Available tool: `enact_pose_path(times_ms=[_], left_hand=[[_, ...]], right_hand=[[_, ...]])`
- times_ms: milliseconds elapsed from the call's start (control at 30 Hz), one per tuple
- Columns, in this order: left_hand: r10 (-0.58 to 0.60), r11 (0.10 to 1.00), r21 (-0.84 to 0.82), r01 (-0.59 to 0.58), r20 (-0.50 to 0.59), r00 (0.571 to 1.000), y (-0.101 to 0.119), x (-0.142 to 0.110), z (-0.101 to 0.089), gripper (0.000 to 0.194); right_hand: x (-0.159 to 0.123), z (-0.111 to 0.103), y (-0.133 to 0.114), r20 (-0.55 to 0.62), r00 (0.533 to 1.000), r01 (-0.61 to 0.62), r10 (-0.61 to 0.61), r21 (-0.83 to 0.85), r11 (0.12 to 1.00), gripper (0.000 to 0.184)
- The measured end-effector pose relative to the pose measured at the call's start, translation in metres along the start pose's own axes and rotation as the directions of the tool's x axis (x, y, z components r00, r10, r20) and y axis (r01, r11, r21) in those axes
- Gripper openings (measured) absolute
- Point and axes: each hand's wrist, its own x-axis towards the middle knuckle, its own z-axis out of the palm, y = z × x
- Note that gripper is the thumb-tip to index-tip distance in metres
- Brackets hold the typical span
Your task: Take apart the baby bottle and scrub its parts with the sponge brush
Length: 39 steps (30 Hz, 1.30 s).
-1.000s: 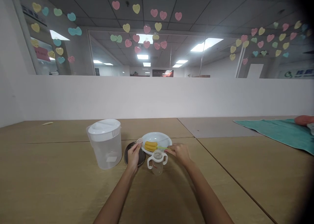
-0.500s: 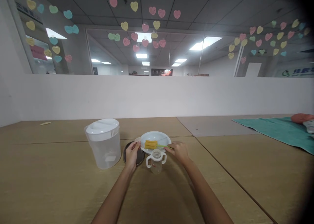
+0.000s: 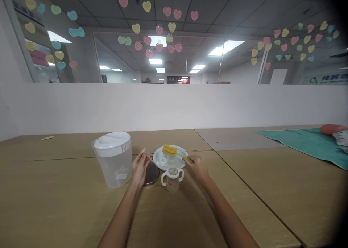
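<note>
My right hand is closed on the green handle of a yellow sponge brush, which is tilted up over the white plate. A small white ring lies on that plate. My left hand hovers with fingers apart over a dark round lid, holding nothing that I can see. A clear baby bottle with two white handles stands upright between my hands, just in front of the plate.
A translucent lidded pitcher stands left of my left hand. A teal towel with an orange object lies at the far right. A white partition wall bounds the wooden table at the back.
My right hand has lifted the sponge brush up off the plate. My left hand has let go of the small ring, which now lies on the plate, and its fingers have spread.
</note>
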Motion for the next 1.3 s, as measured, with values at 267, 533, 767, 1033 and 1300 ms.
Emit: enact_pose_path(times_ms=[267, 533, 767, 1033, 1300], left_hand=[[0.195, 0.872, 0.471, -0.130, -0.091, 0.977, -0.001, 0.007, -0.018, 0.047], [0.253, 0.405, 0.873, -0.272, 0.179, 0.951, -0.015, 0.006, -0.033, 0.026], [0.232, -0.063, 0.915, -0.399, 0.402, 0.886, -0.006, -0.008, -0.024, 0.026], [-0.079, -0.011, 0.863, -0.505, 0.502, 0.861, -0.021, -0.001, 0.037, 0.029], [-0.160, -0.006, 0.904, -0.428, 0.421, 0.893, -0.043, 0.016, 0.065, 0.044]], right_hand=[[0.000, 0.002, -0.003, 0.049, 0.995, -0.084, 0.086, -0.041, 0.996, 0.038], [0.000, -0.005, -0.003, 0.063, 0.982, -0.175, 0.176, -0.010, 0.984, 0.027], [-0.001, -0.012, -0.006, 0.138, 0.965, -0.193, 0.224, -0.206, 0.959, 0.027], [-0.001, -0.013, -0.004, 0.099, 0.963, -0.231, 0.249, -0.166, 0.959, 0.031], [-0.001, -0.009, 0.002, 0.062, 0.958, -0.274, 0.281, -0.108, 0.956, 0.039]])
